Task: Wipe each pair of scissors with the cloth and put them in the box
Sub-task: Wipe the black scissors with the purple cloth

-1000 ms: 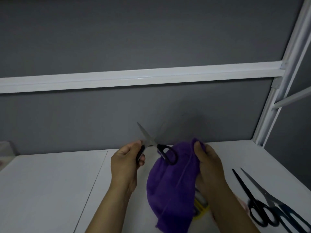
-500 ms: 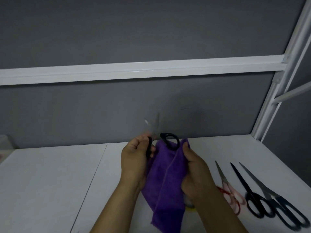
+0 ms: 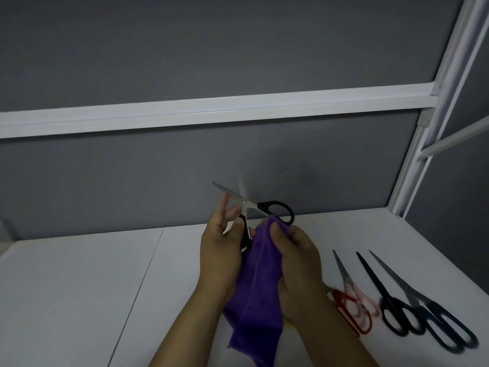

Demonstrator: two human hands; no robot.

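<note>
The left hand is gripping one black handle of the open scissors, holding them above the worktop with the blades spreading toward eleven and twelve o'clock. The right hand is clamping the purple cloth, bunching its top right at the free handle loop. The rest is hanging between the wrists. At four o'clock, red-handled scissors, black scissors and dark blue scissors are lying side by side.
</note>
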